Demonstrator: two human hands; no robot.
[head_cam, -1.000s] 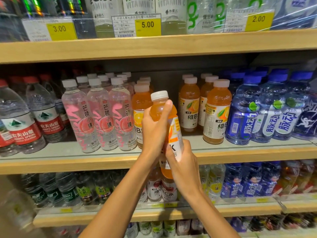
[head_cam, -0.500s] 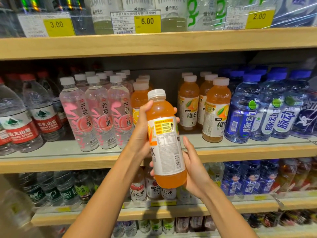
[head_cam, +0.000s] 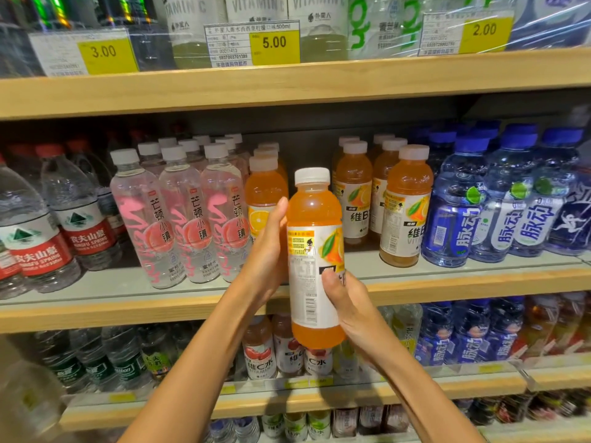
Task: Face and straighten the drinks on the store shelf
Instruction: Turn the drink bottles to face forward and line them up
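An orange vitamin drink bottle (head_cam: pixel 315 260) with a white cap is held upright in front of the middle shelf (head_cam: pixel 447 284). My left hand (head_cam: pixel 267 254) wraps its left side, thumb up along the bottle. My right hand (head_cam: pixel 350 302) grips its lower right, thumb pressed on the label. The label's barcode and text side faces me, with the orange picture turned off to the right. Behind it, a gap shows in the orange row between the left orange bottle (head_cam: pixel 265 193) and the right orange bottles (head_cam: pixel 404 209).
Pink peach-water bottles (head_cam: pixel 188 215) stand left of the gap, red-label water bottles (head_cam: pixel 35 238) farther left, blue drink bottles (head_cam: pixel 511 212) on the right. An upper shelf (head_cam: pixel 287 81) carries yellow price tags. A lower shelf (head_cam: pixel 287 394) holds several more bottles.
The bottle has been stood up straight and turned, so more of the orange picture shows at the right. My right thumb has come round onto the label front.
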